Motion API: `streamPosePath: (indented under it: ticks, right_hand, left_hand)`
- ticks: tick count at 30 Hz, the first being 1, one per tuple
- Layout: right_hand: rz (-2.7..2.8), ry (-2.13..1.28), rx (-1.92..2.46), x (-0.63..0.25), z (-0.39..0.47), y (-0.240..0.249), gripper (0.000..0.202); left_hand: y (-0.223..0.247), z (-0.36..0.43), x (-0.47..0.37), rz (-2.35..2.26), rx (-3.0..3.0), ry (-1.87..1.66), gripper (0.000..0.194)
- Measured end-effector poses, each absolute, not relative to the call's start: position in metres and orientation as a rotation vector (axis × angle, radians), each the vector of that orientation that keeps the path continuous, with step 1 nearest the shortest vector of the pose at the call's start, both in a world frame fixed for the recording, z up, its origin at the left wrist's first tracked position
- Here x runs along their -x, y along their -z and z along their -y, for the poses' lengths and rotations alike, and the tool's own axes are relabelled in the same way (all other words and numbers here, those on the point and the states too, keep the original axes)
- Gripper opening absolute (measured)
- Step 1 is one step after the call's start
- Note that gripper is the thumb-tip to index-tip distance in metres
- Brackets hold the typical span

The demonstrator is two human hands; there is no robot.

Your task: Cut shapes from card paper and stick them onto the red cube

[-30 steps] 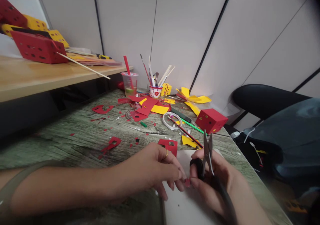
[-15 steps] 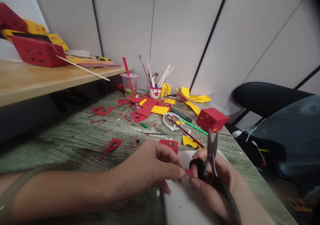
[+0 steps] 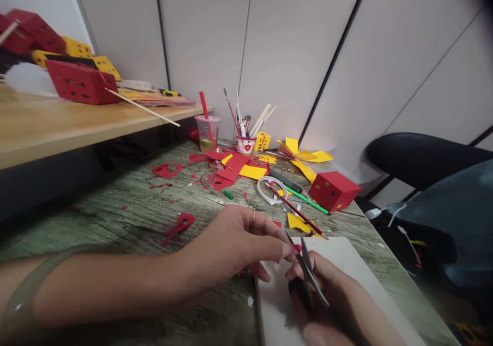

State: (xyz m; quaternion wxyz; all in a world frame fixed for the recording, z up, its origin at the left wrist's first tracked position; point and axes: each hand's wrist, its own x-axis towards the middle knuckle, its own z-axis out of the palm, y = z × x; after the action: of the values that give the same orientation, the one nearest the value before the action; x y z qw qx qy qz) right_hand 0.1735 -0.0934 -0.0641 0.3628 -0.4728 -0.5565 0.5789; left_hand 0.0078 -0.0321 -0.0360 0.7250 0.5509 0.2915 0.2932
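Between the thumb and fingers of my left hand [image 3: 239,238] a small red paper piece [image 3: 298,248] is pinched, mostly hidden by the fingertips. My right hand [image 3: 339,289] grips a pair of scissors [image 3: 306,269] with black handles. The blades are parted, and their tips reach the red piece beside my left fingertips; whether they bite into it I cannot tell. Both hands are above a white board [image 3: 342,248] at the front of the table. Left of my left hand lies a cut red paper scrap [image 3: 181,225] with a hole in it.
A red paper box [image 3: 335,191], a white tape roll [image 3: 265,191], a pencil [image 3: 296,211] and yellow scraps [image 3: 298,223] lie beyond the hands. Further back stand a cup with a straw [image 3: 208,133] and a brush pot [image 3: 246,144]. Dotted paper boxes [image 3: 82,81] sit on the raised shelf [image 3: 57,125].
My right hand has turned the scissors from pointing upward to leaning left, bringing the blades to the red piece. My left hand keeps its pinch. The view has shifted slightly left.
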Motion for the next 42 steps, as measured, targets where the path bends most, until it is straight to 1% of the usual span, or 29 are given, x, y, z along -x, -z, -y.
streamPosePath:
  ticks: [4, 10, 14, 18, 21, 25, 35, 42]
  right_hand:
    - [1.468, -1.438, 1.275, -0.175, 0.095, 0.064, 0.030]
    - [1.481, -1.396, 1.267, -0.177, 0.094, 0.066, 0.025]
    - [1.517, -1.421, 1.202, -0.178, 0.092, 0.063, 0.028]
    - [1.712, -1.381, 1.277, -0.178, 0.092, 0.053, 0.026]
    - [1.740, -1.355, 1.308, -0.179, 0.093, 0.049, 0.026]
    - [1.743, -1.318, 1.307, -0.181, 0.092, 0.051, 0.031]
    - [1.658, -1.221, 1.359, -0.180, 0.097, 0.056, 0.026]
    - [1.691, -1.123, 1.393, -0.179, 0.098, 0.052, 0.027]
  left_hand:
    - [0.035, 0.032, -0.008, -0.636, -1.209, -0.648, 0.007]
    - [0.037, 0.032, -0.008, -0.619, -1.183, -0.656, 0.002]
    - [0.036, 0.031, -0.008, -0.581, -1.163, -0.638, 0.003]
    - [0.035, 0.032, -0.009, -0.595, -1.152, -0.646, 0.004]
    - [0.035, 0.033, -0.009, -0.620, -1.147, -0.652, 0.003]
    - [0.033, 0.033, -0.009, -0.644, -1.167, -0.634, 0.002]
    - [0.033, 0.032, -0.008, -0.658, -1.197, -0.616, 0.003]
    - [0.035, 0.031, -0.008, -0.649, -1.194, -0.622, 0.003]
